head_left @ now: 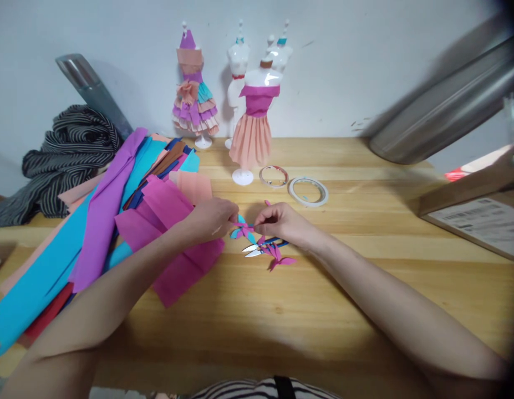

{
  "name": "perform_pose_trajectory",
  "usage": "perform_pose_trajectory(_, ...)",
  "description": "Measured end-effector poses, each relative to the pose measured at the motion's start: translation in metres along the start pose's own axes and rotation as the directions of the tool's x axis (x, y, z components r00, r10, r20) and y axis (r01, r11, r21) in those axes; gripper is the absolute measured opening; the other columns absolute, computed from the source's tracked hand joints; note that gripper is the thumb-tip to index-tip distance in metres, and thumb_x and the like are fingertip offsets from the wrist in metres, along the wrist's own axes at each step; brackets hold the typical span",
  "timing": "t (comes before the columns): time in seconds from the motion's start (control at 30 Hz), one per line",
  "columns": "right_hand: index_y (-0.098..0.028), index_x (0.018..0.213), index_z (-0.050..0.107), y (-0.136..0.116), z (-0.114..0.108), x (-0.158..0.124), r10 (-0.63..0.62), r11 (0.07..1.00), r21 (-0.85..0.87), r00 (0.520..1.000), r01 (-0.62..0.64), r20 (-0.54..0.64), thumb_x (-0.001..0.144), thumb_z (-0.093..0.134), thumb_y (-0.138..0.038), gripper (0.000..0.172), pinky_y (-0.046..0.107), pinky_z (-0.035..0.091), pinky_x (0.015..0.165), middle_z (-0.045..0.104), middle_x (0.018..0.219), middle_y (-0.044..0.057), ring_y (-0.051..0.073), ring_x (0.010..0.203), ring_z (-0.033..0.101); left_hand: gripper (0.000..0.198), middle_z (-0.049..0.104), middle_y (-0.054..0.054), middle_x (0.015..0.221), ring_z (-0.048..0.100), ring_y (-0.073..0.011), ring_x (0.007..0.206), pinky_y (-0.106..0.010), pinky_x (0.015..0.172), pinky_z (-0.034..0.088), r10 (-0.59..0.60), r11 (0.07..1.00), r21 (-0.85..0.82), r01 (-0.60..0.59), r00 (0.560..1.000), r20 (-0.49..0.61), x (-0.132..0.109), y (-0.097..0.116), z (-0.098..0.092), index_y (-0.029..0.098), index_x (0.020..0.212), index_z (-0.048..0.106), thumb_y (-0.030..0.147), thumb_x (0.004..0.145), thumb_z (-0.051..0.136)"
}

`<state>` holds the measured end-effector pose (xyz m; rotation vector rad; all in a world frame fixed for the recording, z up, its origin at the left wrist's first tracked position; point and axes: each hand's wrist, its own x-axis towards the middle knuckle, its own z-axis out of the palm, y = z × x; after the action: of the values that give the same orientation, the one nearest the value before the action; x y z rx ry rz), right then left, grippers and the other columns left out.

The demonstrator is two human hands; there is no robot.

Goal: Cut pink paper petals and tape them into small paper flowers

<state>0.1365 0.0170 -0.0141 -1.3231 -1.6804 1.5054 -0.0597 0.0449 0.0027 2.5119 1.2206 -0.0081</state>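
Note:
My left hand and my right hand meet over the wooden table, both pinched on a small bow of pink and turquoise paper held between them. Just below the right hand lie small scissors with blue handles, blades pointing left. Beside the scissors sit pink paper scraps. A magenta crepe sheet lies under my left wrist.
A heap of coloured crepe paper strips covers the left of the table. Several small mannequins stand at the back, two in paper dresses. Two tape rolls lie behind my hands. Striped cloth far left, cardboard box right.

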Motion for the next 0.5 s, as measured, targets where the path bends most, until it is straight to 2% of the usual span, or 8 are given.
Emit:
perform_pose_trajectory(0.1,-0.014,0.056,0.062,0.001,-0.001,0.001,0.006,0.998,-0.065,1.000,-0.005,0.015,0.060,0.061,-0.021,0.009,0.023,0.036,0.047,0.058,0.051,0.000,0.009,0.048,0.047,0.020,0.066,-0.005,0.076,0.057,-0.0176,0.071,-0.025,0.055,0.026,-0.008,0.999,0.037,0.006,0.998,0.056,0.006,0.001,0.002,0.017,0.074,0.063,0.033,0.080,0.054)
perform_pose_trajectory(0.17,-0.014,0.056,0.061,0.000,-0.001,0.001,-0.005,0.994,-0.108,1.000,0.003,-0.018,0.061,0.061,-0.022,0.009,0.023,0.035,0.048,0.056,0.051,-0.001,0.008,0.048,0.045,0.022,0.066,-0.006,0.077,0.057,-0.0186,0.072,-0.026,0.055,0.026,-0.021,0.998,0.062,0.016,0.996,0.090,0.009,0.002,0.003,0.017,0.074,0.063,0.036,0.080,0.055)
perform_pose_trajectory(0.27,-0.015,0.056,0.059,-0.002,-0.003,0.000,0.001,0.995,-0.100,1.000,-0.004,-0.024,0.061,0.060,-0.023,0.010,0.022,0.033,0.047,0.055,0.051,-0.001,0.008,0.048,0.044,0.018,0.066,-0.005,0.077,0.056,-0.0172,0.071,-0.025,0.055,0.027,0.022,0.998,0.056,-0.028,0.993,0.115,0.009,0.002,-0.001,0.016,0.072,0.063,0.030,0.079,0.054)
perform_pose_trajectory(0.4,-0.014,0.059,0.060,-0.005,-0.005,-0.003,0.040,0.999,-0.006,0.996,-0.039,0.084,0.061,0.060,-0.026,0.012,0.022,0.032,0.047,0.057,0.055,0.000,0.008,0.049,0.045,0.009,0.059,-0.001,0.066,0.046,-0.0113,0.059,-0.024,0.054,0.026,0.134,0.991,-0.024,-0.132,0.980,0.149,0.002,0.004,-0.019,0.015,0.067,0.058,0.015,0.072,0.050)
perform_pose_trajectory(0.5,-0.014,0.058,0.059,-0.007,-0.008,-0.004,0.041,0.999,0.000,0.994,-0.041,0.106,0.060,0.061,-0.026,0.012,0.022,0.032,0.048,0.054,0.054,-0.001,0.008,0.050,0.044,0.009,0.051,0.002,0.059,0.039,-0.0088,0.054,-0.023,0.053,0.025,0.208,0.978,-0.062,-0.198,0.944,0.255,0.000,0.010,-0.035,0.014,0.061,0.053,0.008,0.066,0.049)
